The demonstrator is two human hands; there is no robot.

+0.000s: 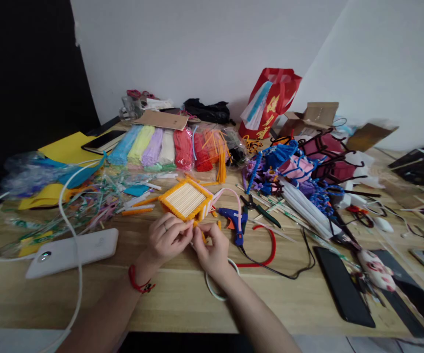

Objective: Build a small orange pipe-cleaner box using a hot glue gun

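In the middle of the head view is an orange pipe-cleaner craft piece (187, 197), a diamond-shaped panel of pale slats edged in fuzzy orange, with a pink-and-white striped part at its right side. My left hand (168, 237), wearing a ring, is closed in a pinch at the piece's near corner. Close beside it, my right hand (212, 247) pinches a bit of orange at the same corner; the fingertips nearly touch and partly hide what they grip. A blue hot glue gun (237, 223) lies just right of the hands, near a red pipe cleaner (271, 245).
Bundles of coloured pipe cleaners (153, 147) lie behind the craft piece. A white power bank (74, 252) with a white cable sits left. Cutting pliers (261, 211), finished pipe-cleaner flowers (288, 162), a red bag (270, 103) and phones (344, 287) are to the right.
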